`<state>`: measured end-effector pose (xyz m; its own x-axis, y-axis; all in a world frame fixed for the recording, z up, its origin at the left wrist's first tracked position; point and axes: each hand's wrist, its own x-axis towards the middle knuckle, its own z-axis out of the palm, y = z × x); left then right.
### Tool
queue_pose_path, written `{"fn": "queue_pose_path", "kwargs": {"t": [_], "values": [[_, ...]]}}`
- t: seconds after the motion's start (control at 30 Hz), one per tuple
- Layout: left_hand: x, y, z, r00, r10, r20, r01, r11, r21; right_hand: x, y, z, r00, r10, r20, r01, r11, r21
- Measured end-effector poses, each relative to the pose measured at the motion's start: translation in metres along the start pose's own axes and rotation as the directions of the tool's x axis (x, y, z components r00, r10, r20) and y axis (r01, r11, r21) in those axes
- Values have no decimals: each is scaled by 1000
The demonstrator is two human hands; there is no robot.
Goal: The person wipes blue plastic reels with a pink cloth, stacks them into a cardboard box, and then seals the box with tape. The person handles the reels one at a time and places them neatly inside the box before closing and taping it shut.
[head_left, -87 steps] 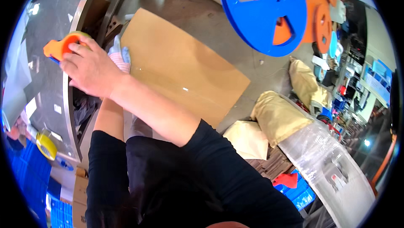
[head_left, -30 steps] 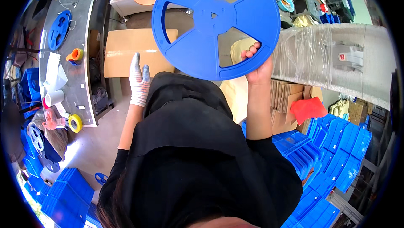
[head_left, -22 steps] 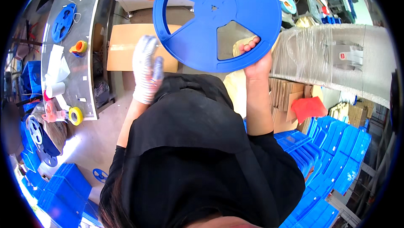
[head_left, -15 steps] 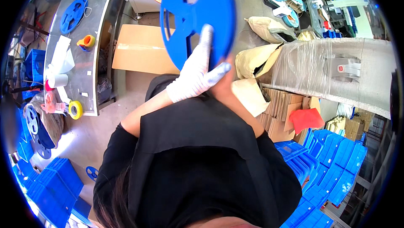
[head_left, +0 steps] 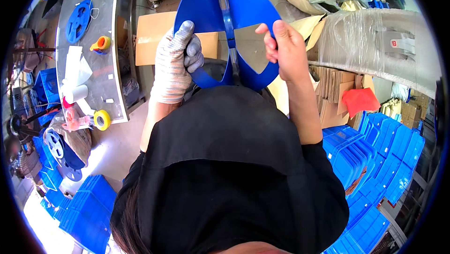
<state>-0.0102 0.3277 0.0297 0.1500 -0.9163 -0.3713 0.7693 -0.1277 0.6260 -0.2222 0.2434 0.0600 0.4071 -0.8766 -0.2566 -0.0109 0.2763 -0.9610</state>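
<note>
A blue plastic reel (head_left: pixel 253 1) is held up in front of my body, turned edge-on so that its two flanges spread apart to either side of a narrow middle. Around the rim of the left flange my left hand (head_left: pixel 174 64), in a striped white glove with grey fingertips, is closed with the thumb up. My bare right hand (head_left: pixel 290 50) grips the edge of the right flange, thumb upward and fingers curled through its cut-out. The reel's top runs out of the picture.
At left, a grey workbench (head_left: pixel 96 22) bears another blue reel (head_left: pixel 78 21), tape rolls and paper. A cardboard box (head_left: pixel 152 41) lies beyond my left hand. To the right are a plastic-wrapped surface (head_left: pixel 347 43), stacked cardboard (head_left: pixel 328 85) and several blue crates (head_left: pixel 389 146).
The reel has turned from face-on to edge-on and come nearer. My hands have moved apart, from close together to opposite flanges. The whole view has shifted slightly.
</note>
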Motion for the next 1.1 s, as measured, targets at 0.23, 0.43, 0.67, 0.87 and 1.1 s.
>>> {"fn": "queue_pose_path", "kwargs": {"t": [0.23, 0.43, 0.67, 0.87, 1.1], "values": [[-18, 15, -14, 1000, -9, -22, 10, 999, 44, -3, -2, 8, 997, 61, 45, -63, 998, 24], [12, -11, -5, 862, 448, 235, -435, 418, 797, 27, 45, 35, 907, -419, -44, 353, 815, -459], [21, -5, -18, 770, 467, 435, -418, -146, 897, 46, 54, 57, 983, -137, -121, 120, 982, -144], [21, 2, -10, 876, 445, 185, -195, -22, 980, 14, 77, 87, 964, -267, 9, 229, 808, -542], [4, 35, -39, 994, 102, 32, -99, 772, 627, -19, 47, 22, 995, 19, 102, 1, 982, -188]]}}
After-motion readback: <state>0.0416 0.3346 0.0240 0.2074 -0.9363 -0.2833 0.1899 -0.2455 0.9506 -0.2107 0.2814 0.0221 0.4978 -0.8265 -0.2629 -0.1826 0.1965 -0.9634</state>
